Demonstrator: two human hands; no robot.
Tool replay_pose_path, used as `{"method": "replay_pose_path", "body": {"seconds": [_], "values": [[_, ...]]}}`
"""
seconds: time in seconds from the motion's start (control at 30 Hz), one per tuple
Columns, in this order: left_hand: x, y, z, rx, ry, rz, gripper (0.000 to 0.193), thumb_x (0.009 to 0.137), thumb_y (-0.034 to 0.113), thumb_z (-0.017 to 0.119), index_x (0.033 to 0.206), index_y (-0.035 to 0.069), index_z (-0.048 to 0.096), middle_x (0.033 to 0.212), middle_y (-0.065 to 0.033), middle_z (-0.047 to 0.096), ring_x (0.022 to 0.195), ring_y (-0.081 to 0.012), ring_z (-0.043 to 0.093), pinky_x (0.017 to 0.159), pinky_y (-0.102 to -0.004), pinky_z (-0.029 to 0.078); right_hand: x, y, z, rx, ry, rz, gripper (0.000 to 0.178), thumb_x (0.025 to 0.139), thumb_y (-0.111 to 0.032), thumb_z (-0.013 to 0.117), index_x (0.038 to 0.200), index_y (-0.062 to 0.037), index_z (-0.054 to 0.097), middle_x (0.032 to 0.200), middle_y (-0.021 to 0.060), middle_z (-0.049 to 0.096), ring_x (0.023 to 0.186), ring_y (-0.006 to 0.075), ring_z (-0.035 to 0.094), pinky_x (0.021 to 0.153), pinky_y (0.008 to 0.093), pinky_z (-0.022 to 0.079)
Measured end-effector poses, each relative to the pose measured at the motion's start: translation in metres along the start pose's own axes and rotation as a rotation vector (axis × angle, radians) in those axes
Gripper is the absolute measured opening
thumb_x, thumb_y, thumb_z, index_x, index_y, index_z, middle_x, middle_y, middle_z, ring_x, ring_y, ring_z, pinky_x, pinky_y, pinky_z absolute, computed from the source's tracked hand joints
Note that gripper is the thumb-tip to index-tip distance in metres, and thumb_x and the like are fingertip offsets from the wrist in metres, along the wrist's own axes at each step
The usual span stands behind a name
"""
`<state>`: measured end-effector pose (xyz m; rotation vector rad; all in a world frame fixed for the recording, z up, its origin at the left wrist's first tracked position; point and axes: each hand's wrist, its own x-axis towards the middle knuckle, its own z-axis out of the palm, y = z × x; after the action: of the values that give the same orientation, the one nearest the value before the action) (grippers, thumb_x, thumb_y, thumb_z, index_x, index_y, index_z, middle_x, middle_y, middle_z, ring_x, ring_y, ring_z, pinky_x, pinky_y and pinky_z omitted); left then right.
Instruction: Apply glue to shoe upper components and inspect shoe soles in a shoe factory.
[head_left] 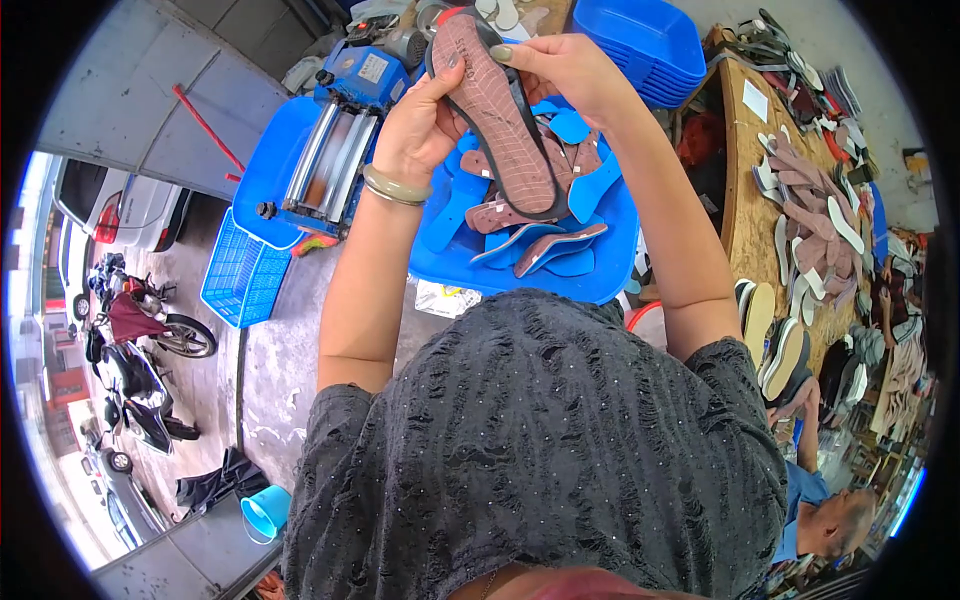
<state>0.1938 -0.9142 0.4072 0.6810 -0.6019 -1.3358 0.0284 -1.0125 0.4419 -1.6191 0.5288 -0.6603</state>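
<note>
Between my two hands is a long insole (498, 120), reddish brown with pale lines and a dark rim, tilted over a blue basin (428, 262). My left hand (428, 122) grips its left edge, thumb lying on the patterned face. On the other side, near the upper end, my right hand (570, 68) pinches the edge between thumb and fingers. Beneath it the basin holds a heap of blue insoles (598, 188) and brown insoles (560, 248). Part of the heap is hidden by the held insole.
A roller machine (330, 160) and a blue crate (245, 270) stand at the left. Stacked blue basins (640, 45) sit at the far right. Along the right runs a wooden table (745, 170) with piled shoe pieces (815, 215); a person (825, 510) is beside it.
</note>
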Motion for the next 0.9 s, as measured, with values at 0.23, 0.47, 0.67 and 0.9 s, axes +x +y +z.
{"method": "replay_pose_path", "body": {"seconds": [0.23,0.47,0.67,0.9], "values": [[0.006,-0.011,0.003,0.008,0.055,0.005,0.025,0.091,0.017,0.059,0.112,0.005,0.055,0.102,-0.0063,0.065,0.09,-0.0167,0.065,0.074,-0.0294,0.055,-0.007,0.03,0.016,-0.712,0.403,-0.491,0.032,0.088,-0.031,0.059,0.092,-0.0006,0.065,0.064,0.0167,0.056,0.056,0.0236,0.056,0.055,0.036,0.043],[0.016,-0.03,0.002,0.027,0.06,-0.061,0.025,0.088,0.014,0.062,0.11,0.004,0.055,0.101,-0.0065,0.065,0.086,-0.0171,0.065,0.069,-0.0296,0.054,-0.034,0.05,0.006,-0.106,0.247,-0.195,0.027,0.091,-0.025,0.055,0.093,-0.0004,0.064,0.069,0.0105,0.061,0.061,0.0127,0.053,0.057,0.0296,0.044],[0.019,-0.063,0.018,0.034,0.018,-0.123,0.031,0.091,0.016,0.059,0.119,0.004,0.051,0.108,-0.0083,0.062,0.096,-0.0206,0.062,0.082,-0.0351,0.052,-0.066,0.076,-0.02,0.08,0.244,-0.015,0.026,0.092,-0.026,0.058,0.092,-0.0016,0.066,0.074,-0.0028,0.059,0.07,0.0039,0.05,0.059,0.022,0.042],[0.03,-0.106,0.045,0.037,0.008,-0.194,0.025,0.091,0.014,0.058,0.113,0.003,0.054,0.102,-0.0084,0.063,0.092,-0.0191,0.063,0.08,-0.0324,0.053,-0.112,0.093,-0.046,-0.068,0.441,-0.037,0.025,0.089,-0.025,0.063,0.096,-0.003,0.07,0.073,-0.001,0.063,0.063,0.0067,0.056,0.057,0.0228,0.047]]}}
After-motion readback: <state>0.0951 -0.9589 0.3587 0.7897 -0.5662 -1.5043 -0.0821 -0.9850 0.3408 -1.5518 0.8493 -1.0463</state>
